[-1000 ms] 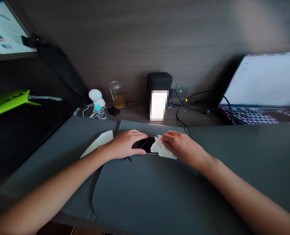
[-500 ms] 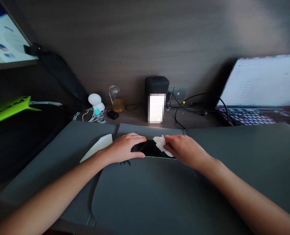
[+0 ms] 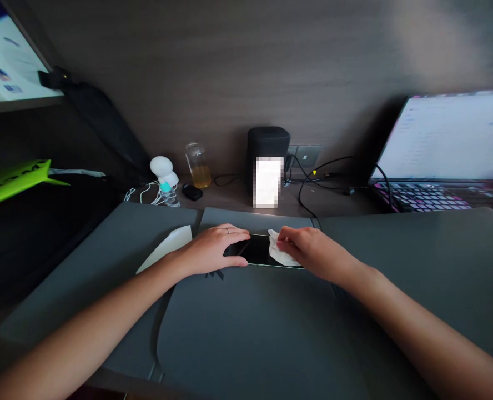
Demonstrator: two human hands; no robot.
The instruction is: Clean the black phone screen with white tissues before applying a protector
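The person leans over the desk with both forearms stretched out across a grey mat. A dark phone lies flat, screen up, at the far edge of that mat, right between the two hands. The left hand lies over the phone's left end, fingers spread across the top and thumb along the near edge, clamping it in place; a ring shows on one finger. The right hand is closed around a crumpled white tissue and presses it onto the right part of the screen. The hands are close but not touching, with a stretch of bare black glass between them.

Just left of the left wrist lies a white sheet, partly on the mat. Farther back, against the wooden wall, stand a black speaker, a glass jar with amber liquid at its bottom, and a small white mushroom-shaped lamp amid white cables. An open laptop glows at the right, its keys lit pink.
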